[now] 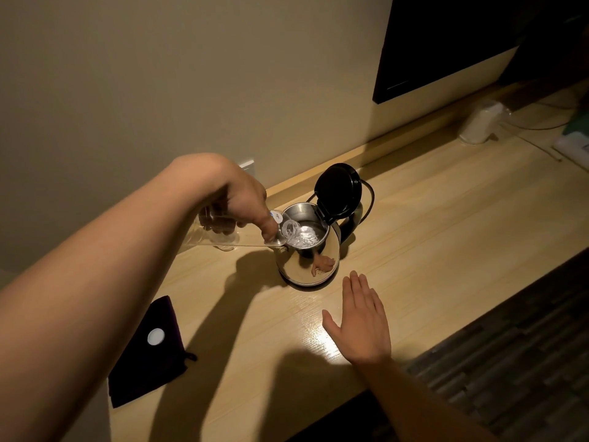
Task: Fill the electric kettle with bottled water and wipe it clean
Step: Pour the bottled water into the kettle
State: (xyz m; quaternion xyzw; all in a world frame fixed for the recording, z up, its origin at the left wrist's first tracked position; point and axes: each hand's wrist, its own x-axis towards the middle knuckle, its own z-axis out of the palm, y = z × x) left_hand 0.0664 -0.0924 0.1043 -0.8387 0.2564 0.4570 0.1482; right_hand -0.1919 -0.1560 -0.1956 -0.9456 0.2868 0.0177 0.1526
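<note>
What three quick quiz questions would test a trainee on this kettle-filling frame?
1. True or false: the kettle has its lid closed.
2. Which hand holds the water bottle? A) left hand B) right hand
3. Fill in: the white bottle cap lies on a dark ____.

Key: 1 false, the lid stands open; 2 A, the right hand rests flat on the counter; 3 cloth.
</note>
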